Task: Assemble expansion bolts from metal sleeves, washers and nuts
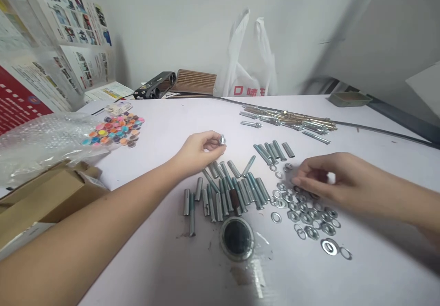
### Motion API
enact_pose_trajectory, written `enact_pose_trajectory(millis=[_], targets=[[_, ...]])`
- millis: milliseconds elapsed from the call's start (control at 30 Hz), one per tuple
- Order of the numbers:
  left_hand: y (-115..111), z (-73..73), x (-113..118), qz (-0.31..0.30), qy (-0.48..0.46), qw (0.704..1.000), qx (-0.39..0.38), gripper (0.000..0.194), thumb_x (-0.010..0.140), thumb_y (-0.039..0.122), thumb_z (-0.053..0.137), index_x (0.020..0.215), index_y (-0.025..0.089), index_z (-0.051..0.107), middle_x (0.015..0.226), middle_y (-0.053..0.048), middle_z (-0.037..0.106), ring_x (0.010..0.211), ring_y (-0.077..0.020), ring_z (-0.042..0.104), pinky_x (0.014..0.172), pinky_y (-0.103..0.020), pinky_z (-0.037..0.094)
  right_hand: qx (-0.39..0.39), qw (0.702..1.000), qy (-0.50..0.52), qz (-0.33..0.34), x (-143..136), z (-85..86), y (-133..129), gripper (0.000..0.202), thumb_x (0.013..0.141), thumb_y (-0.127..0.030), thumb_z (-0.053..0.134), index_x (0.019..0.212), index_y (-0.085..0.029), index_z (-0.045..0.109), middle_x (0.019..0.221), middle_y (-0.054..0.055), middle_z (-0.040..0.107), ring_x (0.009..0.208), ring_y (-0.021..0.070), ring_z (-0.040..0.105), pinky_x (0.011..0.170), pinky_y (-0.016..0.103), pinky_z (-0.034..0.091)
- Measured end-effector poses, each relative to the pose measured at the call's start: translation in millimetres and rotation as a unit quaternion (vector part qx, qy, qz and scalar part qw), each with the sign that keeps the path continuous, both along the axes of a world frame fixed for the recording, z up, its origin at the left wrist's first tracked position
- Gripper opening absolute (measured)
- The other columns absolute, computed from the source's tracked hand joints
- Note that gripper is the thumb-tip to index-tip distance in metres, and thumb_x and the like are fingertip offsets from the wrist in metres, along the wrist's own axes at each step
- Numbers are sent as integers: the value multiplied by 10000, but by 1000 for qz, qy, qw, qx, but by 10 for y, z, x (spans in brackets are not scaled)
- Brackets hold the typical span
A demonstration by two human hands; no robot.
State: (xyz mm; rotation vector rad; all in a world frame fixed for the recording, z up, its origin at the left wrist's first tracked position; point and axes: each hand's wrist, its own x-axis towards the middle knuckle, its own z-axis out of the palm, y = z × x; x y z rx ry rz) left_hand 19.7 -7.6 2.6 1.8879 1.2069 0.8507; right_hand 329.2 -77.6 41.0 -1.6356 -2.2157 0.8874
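Observation:
My left hand (pixel 201 149) pinches a small metal bolt (pixel 222 139) between thumb and fingertips, its end sticking up; most of it is hidden in the hand. Just below lie loose bolts and metal sleeves (pixel 227 191) in a spread group. My right hand (pixel 330 177) is over a pile of nuts and washers (pixel 309 216), with thumb and fingertips closed together at the pile's upper edge. Whatever those fingertips hold, if anything, cannot be made out. A few sleeves and bolts (pixel 271 151) lie between the hands, and some washers (pixel 279 175) are next to my right fingertips.
Assembled anchor bolts (pixel 288 120) are heaped at the back. A roll of clear tape (pixel 237 238) lies in front. Colourful discs (pixel 115 129), bubble wrap (pixel 44 145) and a cardboard box (pixel 51 200) occupy the left. A white plastic bag (pixel 245 63) stands by the wall.

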Motion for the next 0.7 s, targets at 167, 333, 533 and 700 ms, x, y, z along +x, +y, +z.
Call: enact_pose_trajectory(millis=[167,333,533,700], targets=[[-5,23,13,4,2,1000,-10,234,784,333,682,902,135,647,743,-21,634,638,-114,556,600,-234,450,-23,999,-30,29,-105,-119,-93,373,869,-540,566,1058,-232,659,596,-10,576,509,124,499,503,279,424],[-19,41,21,13,7,1000,-18,243,779,333,688,915,135,653,743,-22,637,611,-111,546,578,-234,447,-56,998,-3,23,-149,-165,-18,340,835,-540,605,906,-213,666,533,-45,462,486,102,400,499,274,379],[-31,32,-3,1,13,1000,-1,217,801,310,659,933,138,662,796,-43,660,671,-130,582,634,-263,477,-167,982,87,34,-182,-175,117,262,788,-443,699,741,-195,625,548,-49,428,488,84,315,461,265,290],[5,-40,-24,-8,-6,1000,4,236,784,304,675,959,144,674,888,-64,680,797,-160,620,742,-296,505,-169,979,108,40,-283,63,252,267,798,-432,699,699,-193,631,570,-21,477,502,94,367,478,278,304]])
